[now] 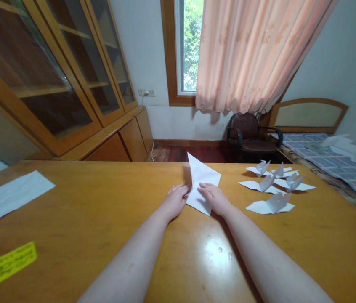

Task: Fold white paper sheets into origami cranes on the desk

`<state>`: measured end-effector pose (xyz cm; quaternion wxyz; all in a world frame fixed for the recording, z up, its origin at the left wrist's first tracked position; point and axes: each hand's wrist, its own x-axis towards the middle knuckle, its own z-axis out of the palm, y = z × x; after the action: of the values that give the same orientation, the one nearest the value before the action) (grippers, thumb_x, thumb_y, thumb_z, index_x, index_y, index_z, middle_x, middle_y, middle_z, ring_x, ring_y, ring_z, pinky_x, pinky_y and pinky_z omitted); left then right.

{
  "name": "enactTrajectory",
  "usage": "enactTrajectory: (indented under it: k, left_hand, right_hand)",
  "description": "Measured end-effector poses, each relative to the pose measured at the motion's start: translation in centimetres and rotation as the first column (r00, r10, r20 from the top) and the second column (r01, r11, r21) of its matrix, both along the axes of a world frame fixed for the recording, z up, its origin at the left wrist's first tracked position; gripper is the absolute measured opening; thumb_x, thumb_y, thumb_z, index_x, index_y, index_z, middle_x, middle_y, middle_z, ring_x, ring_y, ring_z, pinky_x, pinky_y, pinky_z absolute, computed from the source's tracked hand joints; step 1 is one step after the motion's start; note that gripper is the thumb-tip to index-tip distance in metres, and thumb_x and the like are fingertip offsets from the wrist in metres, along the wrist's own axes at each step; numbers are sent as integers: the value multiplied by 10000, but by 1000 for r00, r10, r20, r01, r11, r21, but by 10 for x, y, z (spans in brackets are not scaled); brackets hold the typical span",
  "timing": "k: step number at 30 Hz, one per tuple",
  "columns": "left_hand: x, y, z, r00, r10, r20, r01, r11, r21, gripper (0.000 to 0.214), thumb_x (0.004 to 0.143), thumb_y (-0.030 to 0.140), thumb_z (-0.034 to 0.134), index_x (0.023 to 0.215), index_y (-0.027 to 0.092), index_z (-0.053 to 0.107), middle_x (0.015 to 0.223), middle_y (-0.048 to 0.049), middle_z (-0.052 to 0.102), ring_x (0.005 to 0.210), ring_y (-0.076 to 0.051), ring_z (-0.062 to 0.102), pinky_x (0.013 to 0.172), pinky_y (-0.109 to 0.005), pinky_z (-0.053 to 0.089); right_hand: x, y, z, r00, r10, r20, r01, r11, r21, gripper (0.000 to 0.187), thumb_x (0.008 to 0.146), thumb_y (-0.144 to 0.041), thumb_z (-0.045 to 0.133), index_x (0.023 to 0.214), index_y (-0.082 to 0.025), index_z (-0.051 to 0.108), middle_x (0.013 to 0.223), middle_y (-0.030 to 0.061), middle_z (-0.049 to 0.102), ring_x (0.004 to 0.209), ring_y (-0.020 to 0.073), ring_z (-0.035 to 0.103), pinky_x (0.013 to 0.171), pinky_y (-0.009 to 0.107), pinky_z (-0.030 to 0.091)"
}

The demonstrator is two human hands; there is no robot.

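Atop wooden desk [102,235], folded white paper [205,171], sharp-cornered, right grip [216,198] spread over it, left grip [175,203] at edge, pinch unclear

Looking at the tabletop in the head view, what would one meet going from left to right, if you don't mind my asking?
White paper sheet, left hand, partly folded paper, right hand, group of folded paper shapes.
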<state>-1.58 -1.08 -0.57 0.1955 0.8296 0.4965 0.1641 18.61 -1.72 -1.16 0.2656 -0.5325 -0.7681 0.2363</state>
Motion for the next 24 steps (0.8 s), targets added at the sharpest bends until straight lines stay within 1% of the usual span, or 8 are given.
enactTrajectory:
  k: [5, 9, 12, 15, 18, 20, 22, 24]
  left_hand:
    - [0, -3, 2, 999, -45, -25, 44, 999, -28, 598, 737, 72, 420, 1297, 279, 438, 1333, 19, 480, 1272, -206, 358, 1101, -442, 172]
    - [0, -4, 2, 995, -93, -21, 92, 995, -30, 574, 748, 94, 417, 1280, 305, 456, 1333, 44, 477, 1280, -203, 344, 1102, -449, 163]
    - [0, -5, 2, 991, -130, -27, 129, 991, -20, 497, 783, 151, 427, 1250, 313, 489, 1326, 40, 486, 1279, -211, 344, 1095, -465, 164]
    - [0, -7, 3, 990, -137, -40, 137, 990, -17, 444, 806, 210, 444, 1235, 308, 505, 1326, 17, 488, 1278, -222, 344, 1091, -475, 156]
    - [-1, -9, 7, 987, -155, -31, 154, 988, -28, 415, 821, 362, 475, 1228, 294, 516, 1333, -14, 479, 1282, -241, 335, 1091, -481, 140]
    - [-1, -10, 9, 984, -176, -21, 175, 983, -45, 400, 836, 440, 444, 1200, 305, 539, 1333, -15, 478, 1284, -242, 330, 1087, -488, 133]
    - [-2, -9, 9, 983, -184, -17, 183, 982, -53, 355, 860, 437, 403, 1149, 325, 576, 1315, 0, 496, 1283, -233, 331, 1083, -493, 128]
    - [-2, -8, 8, 984, -176, -18, 175, 984, -41, 309, 862, 395, 417, 1099, 335, 606, 1288, 15, 522, 1276, -227, 339, 1082, -494, 122]
  right_hand:
    - [1, 0, -4, 963, -86, -255, 69, 995, -75, 660, 878, -580, 196, 1033, -145, 668, 1199, 122, 584, 1173, 260, 475, 1000, 426, 318]
    - [2, 0, -5, 901, -151, -407, 99, 984, -146, 691, 852, -630, 188, 980, -148, 666, 990, 111, 675, 965, 255, 589, 850, 382, 431]
    - [2, 1, -5, 893, -221, -391, 163, 971, -175, 666, 839, -636, 224, 845, -133, 661, 837, 98, 683, 803, 239, 603, 732, 344, 447]
    - [2, 2, -4, 895, -281, -347, 223, 954, -198, 598, 822, -619, 310, 737, -119, 627, 730, 84, 658, 702, 218, 583, 637, 305, 423]
    - [0, 2, -3, 891, -312, -330, 246, 942, -227, 524, 802, -579, 395, 734, -113, 624, 709, 73, 655, 668, 207, 573, 590, 278, 395]
    - [-1, 2, -2, 890, -312, -332, 242, 941, -235, 485, 796, -549, 425, 762, -113, 635, 723, 68, 663, 674, 205, 575, 586, 269, 386]
    - [-1, 2, -3, 892, -310, -328, 241, 942, -234, 463, 799, -529, 428, 756, -117, 636, 716, 63, 663, 671, 203, 574, 575, 262, 376]
    - [0, 2, -3, 895, -314, -315, 249, 941, -229, 458, 805, -519, 414, 712, -122, 624, 682, 57, 652, 648, 196, 563, 557, 256, 362]
